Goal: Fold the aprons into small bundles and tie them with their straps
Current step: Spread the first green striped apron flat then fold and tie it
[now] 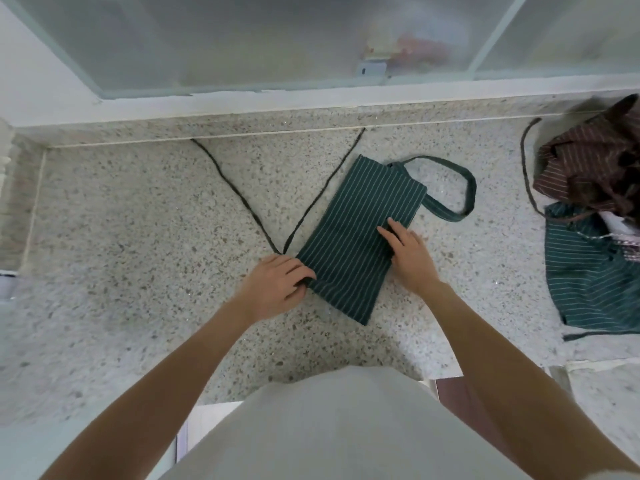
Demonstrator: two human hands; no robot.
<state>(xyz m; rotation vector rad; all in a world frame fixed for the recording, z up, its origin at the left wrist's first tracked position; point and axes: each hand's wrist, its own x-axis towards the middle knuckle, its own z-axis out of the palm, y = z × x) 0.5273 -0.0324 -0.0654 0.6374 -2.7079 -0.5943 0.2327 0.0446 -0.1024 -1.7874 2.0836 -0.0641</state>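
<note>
Green striped cloth, already folded into a long narrow strip, lies slantwise in the middle of the speckled stone counter (138,306). This is the apron (360,233) now being worked on. Its two thin waist ties (239,195) run loose from the near-left corner and spread in a V toward the back edge of the counter, and the wider neck loop (457,188) sticks out from the far right end, lying flat.

The person's left hand (277,287) sits at the near-left corner of the strip, its fingers curled over the edge right where the ties come out; it appears to pinch the cloth there, though the exact hold is hard to make out. The right hand (410,254) rests on the right long edge with straight fingers laid flat on the fabric, pressing it down. The hands are apart, one on each side of the strip.

As a judgement, this apron is about halfway: the lengthwise folds look done, but it is not yet rolled or folded short into a small bundle, and the ties are untouched by any knot. At the far right of the counter lies a heap of other aprons (595,216), a brown striped one crumpled on top of a green striped one, both unfolded with ties trailing, so most of the job seems left to do.
</note>
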